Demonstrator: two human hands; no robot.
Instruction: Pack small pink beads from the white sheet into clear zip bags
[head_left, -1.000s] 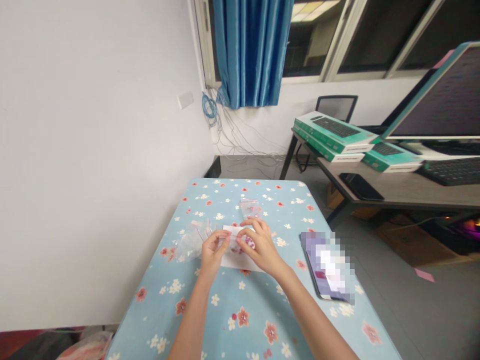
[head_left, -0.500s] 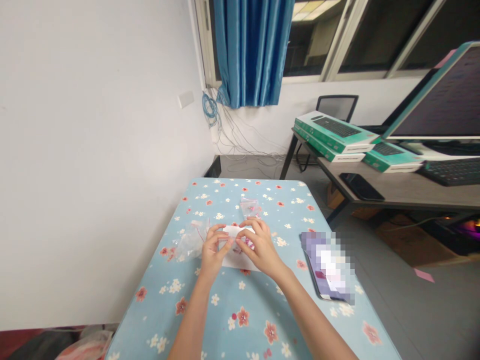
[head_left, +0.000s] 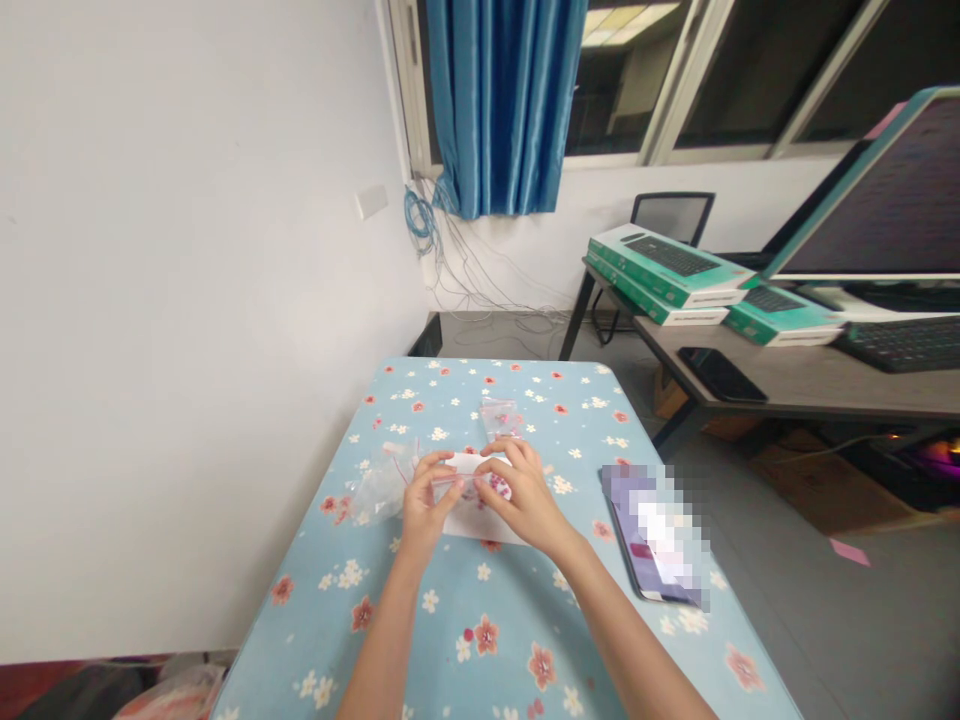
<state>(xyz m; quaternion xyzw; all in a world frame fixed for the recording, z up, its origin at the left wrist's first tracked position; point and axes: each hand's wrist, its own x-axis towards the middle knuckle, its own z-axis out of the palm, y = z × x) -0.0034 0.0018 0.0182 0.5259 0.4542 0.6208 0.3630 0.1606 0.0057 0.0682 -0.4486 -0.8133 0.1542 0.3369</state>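
Zip bag [head_left: 466,487], small, clear, red-lined edge: one, over white paper [head_left: 476,526], between both hands. Left hand [head_left: 426,500], at the bag's 9 o'clock: half closed, thumb and fingertips pinching the edge. Right hand [head_left: 523,497], at 3 o'clock: thumb and forefinger pinched on that edge, remaining fingers loosely curved. Clear wrappers [head_left: 381,487]: 9 o'clock, beyond the left hand. Second bag [head_left: 498,416]: near 12.

Office: monitor [head_left: 885,200], boxed keyboards [head_left: 671,262]
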